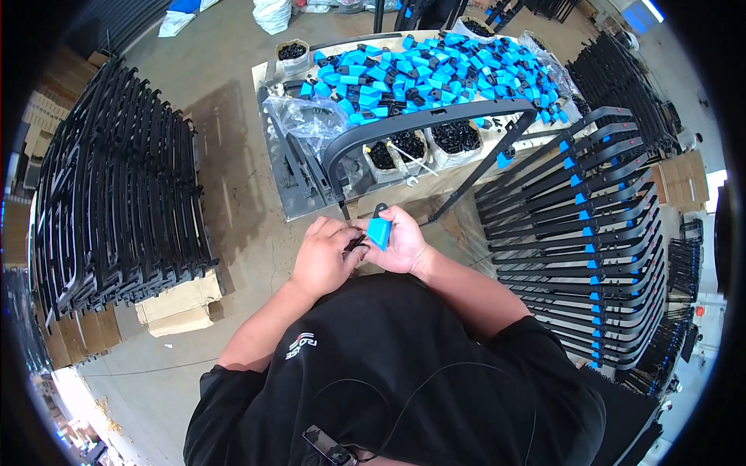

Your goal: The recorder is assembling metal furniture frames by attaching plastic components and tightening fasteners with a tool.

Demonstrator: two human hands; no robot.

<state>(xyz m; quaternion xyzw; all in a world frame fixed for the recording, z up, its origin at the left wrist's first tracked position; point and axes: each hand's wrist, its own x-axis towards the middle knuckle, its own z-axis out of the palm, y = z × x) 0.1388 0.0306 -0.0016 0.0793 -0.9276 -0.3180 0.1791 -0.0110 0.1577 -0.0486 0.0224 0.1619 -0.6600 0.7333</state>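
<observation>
In front of my chest the two hands meet. My right hand (404, 242) is closed round a blue plastic cap with a black tab (378, 231), the thumb pressed near its upper end. My left hand (322, 250) is closed on small black parts (355, 239), pinched beside the cap; their exact kind is too small to make out. Just beyond the hands a black bent metal frame (431, 116) stands against the table, with one blue piece (505, 159) on its right leg.
The table (291, 203) carries a big heap of blue and black caps (435, 70), tubs of small black parts (396, 151), a wrench (412, 180) and a plastic bag (307, 116). Black frames are stacked at left (124, 194); frames with blue pieces (579, 248) stand at right.
</observation>
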